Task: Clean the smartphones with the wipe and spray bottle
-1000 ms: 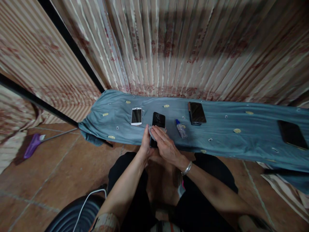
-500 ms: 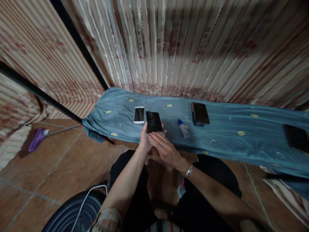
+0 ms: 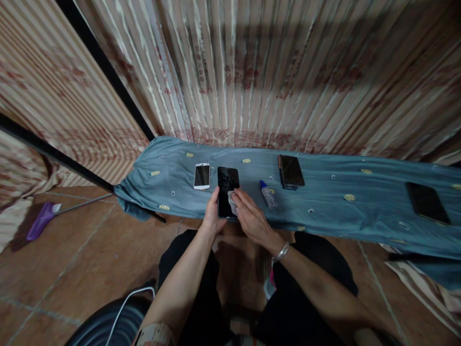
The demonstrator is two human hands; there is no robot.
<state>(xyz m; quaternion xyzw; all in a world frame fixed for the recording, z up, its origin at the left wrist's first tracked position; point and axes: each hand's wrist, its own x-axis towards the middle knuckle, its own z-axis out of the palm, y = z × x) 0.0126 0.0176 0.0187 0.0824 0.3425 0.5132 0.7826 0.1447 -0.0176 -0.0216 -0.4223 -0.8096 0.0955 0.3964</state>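
Note:
My left hand [image 3: 213,214] grips a black phone [image 3: 226,181] by its left side, near the front edge of the cloth-covered surface. Whitish smears or cracks mark the upper part of its screen. My right hand [image 3: 252,218] presses a small grey-white cloth [image 3: 232,202] against the lower right of the screen, fingers bunched over it. Just left of the held phone lies a white phone [image 3: 202,176], screen up. To the right a clear bottle with a blue cap [image 3: 268,197] lies on its side.
A blue patterned cloth [image 3: 324,202] covers the long surface. Dark phones in a stack [image 3: 291,171] lie at its back, another dark phone [image 3: 427,203] far right. Black poles [image 3: 108,72] rise at left. A purple broom [image 3: 42,220] and a dark round ribbed object [image 3: 108,322] are on the floor.
My right hand has moved the cloth from the phone's bottom edge up and rightward onto the lower screen, uncovering the bottom end. The whole view has shifted slightly.

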